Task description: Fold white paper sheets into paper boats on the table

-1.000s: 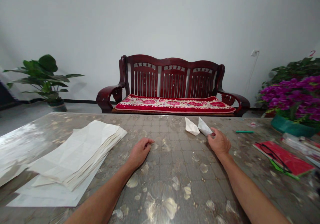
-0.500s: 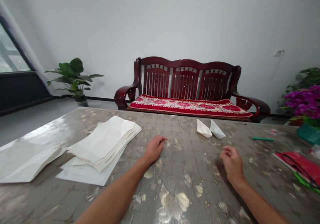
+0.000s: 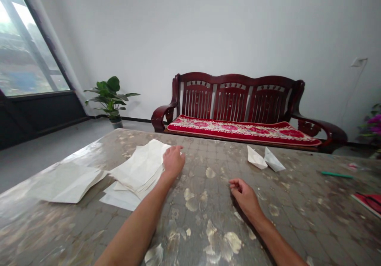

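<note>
The right hand point(image 3: 244, 196) lies nearest, over the middle of the table, fingers half curled, w/ nothing in it, and it is not touching any paper. The table has a glossy clear cover over a gold-leaf pattern top point(image 3: 208, 234). The left hand point(image 3: 173, 163) is on the right edge of a stack of folded white paper sheets point(image 3: 138, 167), fingers flat-ish and closed together; I cannot tell if it pinches the paper or only rests on it. The stack is near the table's far edge, left of centre. Left of it lies one loose folded white sheet point(image 3: 67, 182), apart from the stack. Two small white folded paper boats point(image 3: 256, 157) sit close together near the far edge, right of centre. Further right: a green pen point(image 3: 337, 174) and, at the right edge, a red notebook point(image 3: 369, 202). Beyond the table: a dark red wooden sofa point(image 3: 238, 95) w/ a red floral cushion point(image 3: 241, 129), a green potted plant point(image 3: 110, 99) and a bright window point(image 3: 29, 48).
</note>
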{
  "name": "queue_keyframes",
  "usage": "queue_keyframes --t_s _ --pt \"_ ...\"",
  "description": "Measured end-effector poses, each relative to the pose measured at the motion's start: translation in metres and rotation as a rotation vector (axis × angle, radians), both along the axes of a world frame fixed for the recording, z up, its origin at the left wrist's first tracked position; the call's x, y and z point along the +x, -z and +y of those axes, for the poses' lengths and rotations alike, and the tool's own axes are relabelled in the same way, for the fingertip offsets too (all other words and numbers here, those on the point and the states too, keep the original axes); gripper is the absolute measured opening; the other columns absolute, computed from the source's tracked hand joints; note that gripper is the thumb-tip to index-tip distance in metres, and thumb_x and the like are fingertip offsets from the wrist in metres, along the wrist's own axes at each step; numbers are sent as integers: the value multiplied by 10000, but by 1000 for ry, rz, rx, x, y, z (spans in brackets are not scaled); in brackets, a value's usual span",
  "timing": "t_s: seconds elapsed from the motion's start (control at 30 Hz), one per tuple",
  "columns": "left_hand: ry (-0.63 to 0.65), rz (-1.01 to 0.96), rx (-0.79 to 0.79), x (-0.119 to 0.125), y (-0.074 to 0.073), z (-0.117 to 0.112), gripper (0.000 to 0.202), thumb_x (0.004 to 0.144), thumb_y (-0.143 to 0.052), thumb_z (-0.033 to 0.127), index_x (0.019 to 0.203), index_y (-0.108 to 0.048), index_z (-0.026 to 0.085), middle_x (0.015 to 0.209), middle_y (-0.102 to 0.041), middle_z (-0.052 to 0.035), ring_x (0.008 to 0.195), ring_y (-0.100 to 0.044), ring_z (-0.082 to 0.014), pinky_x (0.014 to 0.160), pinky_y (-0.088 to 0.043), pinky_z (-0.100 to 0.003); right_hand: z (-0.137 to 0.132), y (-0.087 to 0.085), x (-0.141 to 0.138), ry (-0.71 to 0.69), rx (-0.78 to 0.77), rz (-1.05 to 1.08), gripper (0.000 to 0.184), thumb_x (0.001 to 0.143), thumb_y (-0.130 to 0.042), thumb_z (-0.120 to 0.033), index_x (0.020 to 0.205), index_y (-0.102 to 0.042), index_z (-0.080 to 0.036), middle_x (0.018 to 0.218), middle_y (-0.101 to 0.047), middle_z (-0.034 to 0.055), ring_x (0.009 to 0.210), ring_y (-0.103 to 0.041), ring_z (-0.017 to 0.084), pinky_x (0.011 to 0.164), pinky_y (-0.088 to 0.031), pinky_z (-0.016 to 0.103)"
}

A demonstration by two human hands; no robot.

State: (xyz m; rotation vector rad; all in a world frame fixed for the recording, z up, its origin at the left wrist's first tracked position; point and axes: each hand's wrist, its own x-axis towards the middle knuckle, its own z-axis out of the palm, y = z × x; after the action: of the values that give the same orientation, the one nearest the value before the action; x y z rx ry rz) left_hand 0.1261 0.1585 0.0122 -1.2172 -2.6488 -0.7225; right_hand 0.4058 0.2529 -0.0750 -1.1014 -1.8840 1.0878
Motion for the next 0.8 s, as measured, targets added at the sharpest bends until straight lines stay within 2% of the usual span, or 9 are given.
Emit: queue_keyframes --t_s 0.13,0.2,0.27,0.33,0.4,0.5,0.67,0.73,0.8 --pt "-190 -2 -208 -40 -3 -18 497 886 -523 339 1369 -520 220 1491 -429 -175 1419 -268 -432 1044 -312 -643 -5 -1 3 4 1 18 316 664 -523 -345 890 -687 -195 796 -707 38 683 -620 194 660 -469 294" --pt "-233 -65 -308 -56 2 -28 550 886 -524 409 1410 -477 247 1531 -366 -182 1423 -237 -476 1006 -331 -672 -5 -2 2 5 7 10 304 660 -524 -337 872 -692 -198 782 -709 36 678 -619 195 660 -469 296" --pt "-240 -128 -370 -70 10 -37 560 902 -481 443 1427 -454 249 1531 -356 -198 1364 -359 -465 957 -405 -619 -5 -2 1 -1 15 1 292 661 -527 -337 858 -696 -203 771 -711 33 679 -618 197 665 -469 298" --pt "-215 -144 -398 -79 18 -45 560 927 -424 450 1437 -441 222 1467 -435 -221 1234 -523 -411 907 -460 -539 -5 -1 0 -9 16 -5 282 670 -530 -347 849 -697 -208 760 -710 28 672 -616 195 657 -466 295" --pt "-180 -109 -438 -83 25 -50 532 935 -394 457 1395 -493 207 1379 -528 -211 1194 -558 -392 888 -472 -504 -4 -1 0 -15 13 -9 275 684 -532 -365 844 -695 -211 750 -706 21 660 -612 190 638 -459 286" --pt "-154 -36 -467 -83 32 -56 454 960 -319 368 1301 -565 197 1269 -608 -192 1123 -607 -361 857 -480 -464 -5 -1 1 -18 16 -17 271 701 -535 -381 841 -693 -211 736 -702 15 646 -606 185 619 -451 279" --pt "-108 6 -501 -86 29 -62 409 958 -278 241 1144 -633 160 1152 -668 -181 1039 -656 -319 806 -489 -405 -5 -2 1 -19 38 -24 268 710 -537 -376 841 -697 -205 738 -703 19 650 -608 186 632 -453 284" --pt "-118 2 -494 -85 26 -62 429 973 -259 280 1130 -643 170 1178 -663 -176 1048 -650 -331 817 -483 -426 -5 -2 0 -19 35 -30 270 711 -531 -374 843 -696 -206 739 -702 20 654 -612 188 632 -454 284" --pt "-140 -4 -482 -82 24 -59 469 985 -253 395 1149 -639 185 1229 -641 -177 1076 -630 -356 838 -473 -464 -5 -1 0 -20 30 -29 267 705 -530 -367 842 -695 -208 742 -703 18 663 -619 190 642 -459 286"
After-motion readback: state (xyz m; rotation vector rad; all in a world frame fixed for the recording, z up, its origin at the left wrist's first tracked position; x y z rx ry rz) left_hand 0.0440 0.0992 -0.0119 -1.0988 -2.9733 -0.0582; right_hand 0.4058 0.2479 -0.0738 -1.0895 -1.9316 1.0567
